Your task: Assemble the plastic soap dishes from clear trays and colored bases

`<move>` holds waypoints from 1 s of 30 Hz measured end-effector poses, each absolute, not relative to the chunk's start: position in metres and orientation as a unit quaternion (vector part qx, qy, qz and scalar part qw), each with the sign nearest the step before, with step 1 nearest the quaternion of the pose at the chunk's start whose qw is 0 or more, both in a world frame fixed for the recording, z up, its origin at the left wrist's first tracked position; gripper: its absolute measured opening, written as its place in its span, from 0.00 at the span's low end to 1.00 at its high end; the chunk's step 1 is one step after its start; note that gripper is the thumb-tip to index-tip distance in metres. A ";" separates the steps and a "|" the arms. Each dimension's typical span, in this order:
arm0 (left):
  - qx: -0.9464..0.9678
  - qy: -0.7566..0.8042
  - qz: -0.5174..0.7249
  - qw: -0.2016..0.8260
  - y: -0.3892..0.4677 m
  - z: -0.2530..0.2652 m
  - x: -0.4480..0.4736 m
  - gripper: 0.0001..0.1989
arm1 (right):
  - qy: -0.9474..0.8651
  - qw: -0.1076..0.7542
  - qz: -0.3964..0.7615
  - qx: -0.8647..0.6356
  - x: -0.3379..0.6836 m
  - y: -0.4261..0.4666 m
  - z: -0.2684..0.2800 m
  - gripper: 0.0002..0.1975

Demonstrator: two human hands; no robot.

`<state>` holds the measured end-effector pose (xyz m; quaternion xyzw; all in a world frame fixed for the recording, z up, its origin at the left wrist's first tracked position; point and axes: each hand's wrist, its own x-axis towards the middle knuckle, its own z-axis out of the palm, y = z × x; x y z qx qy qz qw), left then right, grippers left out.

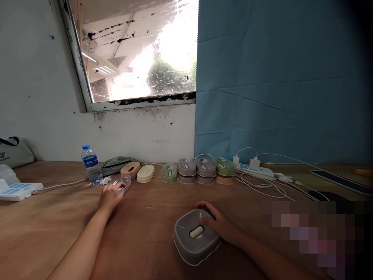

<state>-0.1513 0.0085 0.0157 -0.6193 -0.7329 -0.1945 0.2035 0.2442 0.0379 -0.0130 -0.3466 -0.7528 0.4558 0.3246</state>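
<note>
My right hand point(218, 221) grips a grey lidded box point(189, 245) by its far right corner, the thumb on the lid and the other fingers over the far edge. The box is tilted, and a cream oval piece point(196, 232) sits in a slot in its lid. Farther off to the left, the fingers of my left hand point(112, 195) close on a clear plastic tray point(127, 181). Just past that tray are a peach box point(130, 170) with a slotted top and a small stack of cream oval pieces point(145, 174).
Along the back stand a green box point(169, 173), stacked grey boxes point(187, 167) and a green box on an orange one point(224, 179). A water bottle point(91, 167) stands left; power strips point(256, 171) and loose cables point(262, 188) lie right, a phone-like slab point(344, 182) beyond.
</note>
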 end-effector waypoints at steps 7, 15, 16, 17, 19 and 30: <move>-0.620 -0.713 -0.234 0.228 0.007 0.017 -0.149 0.11 | -0.754 0.315 0.455 -0.354 0.244 0.034 -0.007 0.16; -0.814 -0.496 -0.301 0.021 -0.030 0.057 -0.011 0.11 | -0.752 0.328 0.452 -0.351 0.244 0.031 -0.003 0.15; -0.842 -0.461 -0.280 -0.023 -0.037 0.055 0.008 0.16 | -0.751 0.331 0.453 -0.349 0.243 0.031 -0.003 0.15; -0.864 -0.431 -0.255 -0.057 -0.043 0.051 0.023 0.20 | -0.751 0.335 0.452 -0.346 0.243 0.031 -0.003 0.15; -0.898 -0.373 -0.217 -0.090 -0.051 0.040 0.043 0.21 | -0.752 0.344 0.447 -0.342 0.243 0.031 -0.004 0.14; -0.857 -0.422 -0.246 -0.168 -0.058 0.030 0.041 0.16 | -0.713 0.358 0.509 -0.324 0.245 0.036 -0.007 0.14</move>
